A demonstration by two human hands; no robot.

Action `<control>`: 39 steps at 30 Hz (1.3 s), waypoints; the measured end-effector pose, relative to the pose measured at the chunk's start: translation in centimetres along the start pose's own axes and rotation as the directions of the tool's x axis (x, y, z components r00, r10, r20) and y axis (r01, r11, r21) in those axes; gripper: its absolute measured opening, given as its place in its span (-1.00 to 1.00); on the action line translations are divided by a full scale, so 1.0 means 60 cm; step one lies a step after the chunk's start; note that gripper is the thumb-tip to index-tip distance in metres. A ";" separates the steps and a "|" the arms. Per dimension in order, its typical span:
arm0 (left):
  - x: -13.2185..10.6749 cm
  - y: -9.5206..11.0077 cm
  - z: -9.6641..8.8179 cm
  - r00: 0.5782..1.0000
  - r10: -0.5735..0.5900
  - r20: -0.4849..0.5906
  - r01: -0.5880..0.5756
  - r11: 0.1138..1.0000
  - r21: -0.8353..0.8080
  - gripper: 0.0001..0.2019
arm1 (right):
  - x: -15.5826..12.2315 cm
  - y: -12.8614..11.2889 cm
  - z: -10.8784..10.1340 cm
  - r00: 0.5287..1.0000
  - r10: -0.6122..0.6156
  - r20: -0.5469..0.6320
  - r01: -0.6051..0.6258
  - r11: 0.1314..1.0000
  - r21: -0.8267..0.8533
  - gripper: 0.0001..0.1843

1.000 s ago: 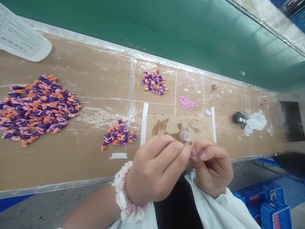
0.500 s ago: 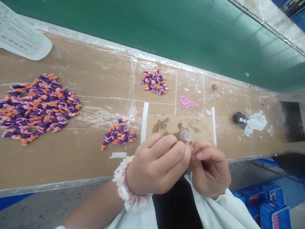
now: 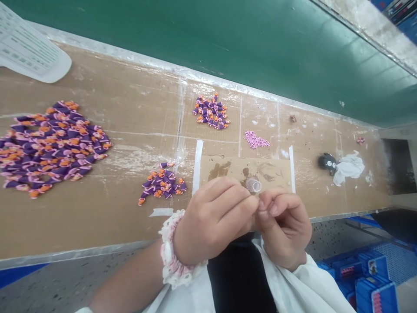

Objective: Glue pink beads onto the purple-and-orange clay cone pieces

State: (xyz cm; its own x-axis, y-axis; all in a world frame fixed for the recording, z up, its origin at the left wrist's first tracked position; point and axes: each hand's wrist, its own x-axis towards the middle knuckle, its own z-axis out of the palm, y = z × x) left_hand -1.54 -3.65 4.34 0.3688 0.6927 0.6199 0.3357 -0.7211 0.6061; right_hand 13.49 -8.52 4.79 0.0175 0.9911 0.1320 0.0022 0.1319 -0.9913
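Both my left hand (image 3: 211, 221) and right hand (image 3: 282, 226) stay curled, fingertips pinched together at the worktop's (image 3: 130, 217) near edge, slightly leftward now; whatever they pinch is hidden.

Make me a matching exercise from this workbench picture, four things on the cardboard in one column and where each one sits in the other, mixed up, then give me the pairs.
Things:
1. big purple and orange pile
2. pink beads
3. white cloth
4. small clear cap

Places:
A. just beyond the fingertips
B. far left
C. right end, beside a black figure
D. middle, beyond the taped patch

Pairs: 1-B, 2-D, 3-C, 4-A
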 end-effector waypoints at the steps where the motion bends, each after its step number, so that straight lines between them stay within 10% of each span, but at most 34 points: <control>1: 0.000 0.001 0.000 1.000 -0.013 0.000 0.013 1.000 -0.008 -0.89 | 0.001 0.001 0.000 1.000 0.019 0.002 -0.019 0.999 0.037 -0.79; 8: 0.002 0.004 0.000 0.998 -0.063 0.025 0.063 0.998 -0.009 -0.85 | 0.005 0.002 0.002 0.994 0.112 -0.004 -0.110 0.982 0.154 -0.83; 18: -0.001 -0.002 -0.007 0.998 0.017 0.063 -0.023 0.996 0.085 -0.90 | 0.006 -0.003 -0.004 0.995 -0.092 0.046 0.098 0.982 -0.159 -0.75; 24: 0.003 -0.001 -0.003 0.999 -0.039 0.018 0.040 0.999 -0.033 -0.84 | 0.012 -0.002 -0.001 0.995 0.088 0.052 -0.094 0.990 0.105 -0.84; 32: 0.005 0.006 -0.007 0.972 -0.213 0.096 0.229 0.951 -0.209 -0.80 | 0.033 0.027 0.006 0.897 0.230 0.378 -0.436 0.599 0.671 -0.67; 39: 0.005 0.004 -0.011 0.972 -0.210 0.102 0.227 0.951 -0.211 -0.81 | 0.033 0.034 0.009 0.891 0.195 0.411 -0.451 0.499 0.740 -0.68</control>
State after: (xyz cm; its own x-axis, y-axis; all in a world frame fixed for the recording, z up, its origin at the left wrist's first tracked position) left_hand -1.92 -3.64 5.01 0.3764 0.8233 0.4248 0.2202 -0.5249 0.8222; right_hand 13.02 -6.28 3.04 -0.3950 0.9156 -0.0756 -0.7469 -0.3679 -0.5539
